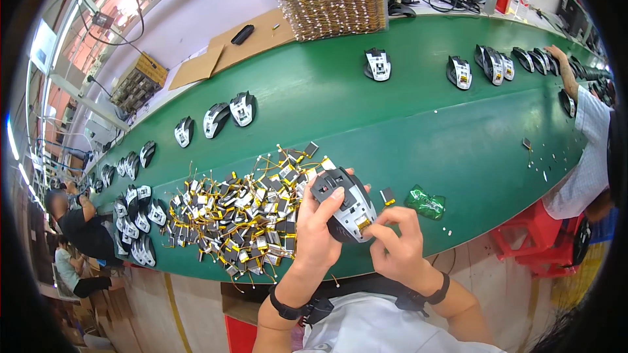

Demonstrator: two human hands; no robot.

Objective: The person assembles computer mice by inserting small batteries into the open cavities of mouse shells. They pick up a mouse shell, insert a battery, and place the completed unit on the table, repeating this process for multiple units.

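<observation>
My left hand is wrapped round a computer mouse with a black front and a white, opened shell, its thumb lying across the upper part. A yellow-ended battery shows in the bay at the mouse's lower end. Right beside that bay, my right hand has thumb and forefinger pinched together. Whatever lies between those fingertips, if anything, is too small to make out. To the left of the mouse spreads a heap of small silver-and-black battery packs with thin wires and white plugs.
A loose battery and a green plastic packet lie right of my hands. Grouped mice stand beyond the heap; others line the green bench. A battery stack stands behind. A co-worker's arm reaches in at right.
</observation>
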